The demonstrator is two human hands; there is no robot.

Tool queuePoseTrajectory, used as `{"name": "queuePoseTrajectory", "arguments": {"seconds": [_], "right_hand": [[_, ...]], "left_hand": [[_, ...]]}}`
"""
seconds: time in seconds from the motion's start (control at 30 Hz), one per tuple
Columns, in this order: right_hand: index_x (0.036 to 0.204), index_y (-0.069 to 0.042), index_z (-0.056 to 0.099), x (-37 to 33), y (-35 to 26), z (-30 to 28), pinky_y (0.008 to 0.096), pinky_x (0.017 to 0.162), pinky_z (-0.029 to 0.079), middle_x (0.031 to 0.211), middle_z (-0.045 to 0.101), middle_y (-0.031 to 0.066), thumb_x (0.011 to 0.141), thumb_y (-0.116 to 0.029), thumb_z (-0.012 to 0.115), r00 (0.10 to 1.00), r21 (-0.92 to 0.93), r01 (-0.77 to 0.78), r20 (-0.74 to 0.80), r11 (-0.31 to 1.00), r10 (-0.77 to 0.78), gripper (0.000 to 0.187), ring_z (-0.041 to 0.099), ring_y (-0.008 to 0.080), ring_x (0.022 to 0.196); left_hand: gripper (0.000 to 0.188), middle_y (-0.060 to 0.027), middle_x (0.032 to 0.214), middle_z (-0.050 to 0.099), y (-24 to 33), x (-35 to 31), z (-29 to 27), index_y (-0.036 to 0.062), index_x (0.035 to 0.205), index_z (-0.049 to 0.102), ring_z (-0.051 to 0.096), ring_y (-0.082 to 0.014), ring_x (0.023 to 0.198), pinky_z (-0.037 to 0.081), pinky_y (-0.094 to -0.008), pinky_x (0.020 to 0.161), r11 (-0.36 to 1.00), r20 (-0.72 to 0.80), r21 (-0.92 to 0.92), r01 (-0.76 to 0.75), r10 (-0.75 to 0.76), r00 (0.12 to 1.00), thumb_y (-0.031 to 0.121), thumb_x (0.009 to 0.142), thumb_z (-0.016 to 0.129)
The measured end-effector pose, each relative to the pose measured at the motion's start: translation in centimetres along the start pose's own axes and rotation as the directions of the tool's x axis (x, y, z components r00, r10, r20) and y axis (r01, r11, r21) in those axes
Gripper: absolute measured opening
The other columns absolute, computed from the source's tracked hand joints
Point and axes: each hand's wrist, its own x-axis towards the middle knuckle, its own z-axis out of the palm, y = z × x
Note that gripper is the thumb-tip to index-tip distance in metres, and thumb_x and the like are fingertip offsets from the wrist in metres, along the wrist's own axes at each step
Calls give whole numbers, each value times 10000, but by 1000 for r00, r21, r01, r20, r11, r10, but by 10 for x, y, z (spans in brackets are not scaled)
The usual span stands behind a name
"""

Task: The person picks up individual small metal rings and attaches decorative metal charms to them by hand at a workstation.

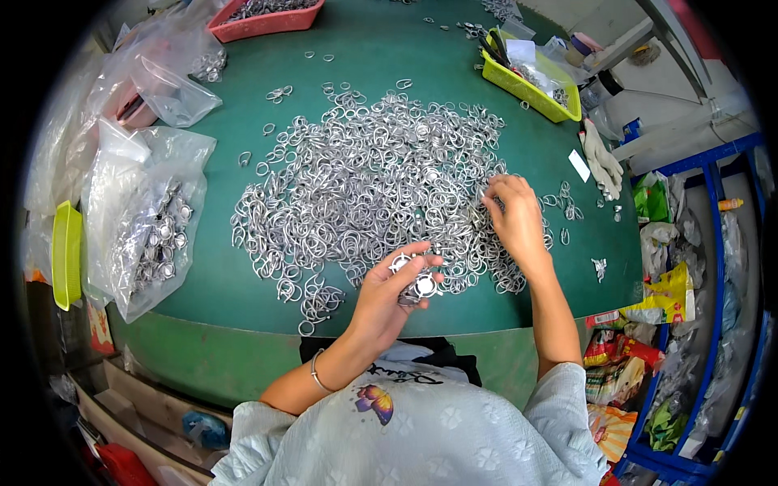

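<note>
A wide pile of silver metal rings (348, 178), many of them D-shaped, covers the middle of the green table. My left hand (386, 296) is over the pile's near edge, its fingers closed round a few silver metal pieces (425, 284); one shows a round disc-like face with a pale centre. At the pile's right side my right hand (516, 215) reaches down with fingers bent, their tips among the rings. Whether a ring is pinched there is hidden by the fingers.
Clear plastic bags (154, 211) with metal pieces lie at the left, beside a lime-green tray (67, 256). A pink tray (266, 23) stands at the far left. A yellow-green basket (531, 77) and a glove (600, 159) lie right. Blue shelving (713, 308) adjoins the table's right.
</note>
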Motion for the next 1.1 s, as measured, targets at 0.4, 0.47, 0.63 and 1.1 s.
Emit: {"name": "queuePoseTrajectory", "arguments": {"seconds": [0.4,0.47,0.63,1.1], "right_hand": [[844,-19,653,49,-20,18,396,817,423,858,637,110,790,-162,664,991,323,-50,137,945,6,154,575,284,846],[858,-5,646,47,-14,56,381,761,432,845,622,127,799,-178,660,995,36,89,31,995,-90,183,561,302,819],[785,-15,638,53,-17,47,380,721,446,775,622,115,772,-152,676,971,386,-112,238,916,19,142,590,277,757],[909,-4,612,46,48,7,326,690,455,813,617,94,789,-89,650,940,-50,-258,216,965,262,152,577,215,767]], "left_hand": [[375,-115,1037,592,-1,15,-14,82,1262,452,607,-204,906,517,-244,604,987,144,-138,78,-58,988,218,921,528],[385,-109,1011,583,-5,18,-16,82,1273,443,610,-203,886,534,-242,610,951,185,-274,143,-94,978,204,918,528],[405,-112,1057,569,15,4,3,81,1281,427,603,-194,907,535,-249,596,945,136,-292,146,-110,985,162,902,546],[414,-45,925,574,9,8,-8,128,1239,481,541,-147,807,344,-196,468,945,148,-243,218,-186,971,74,847,599]]}}
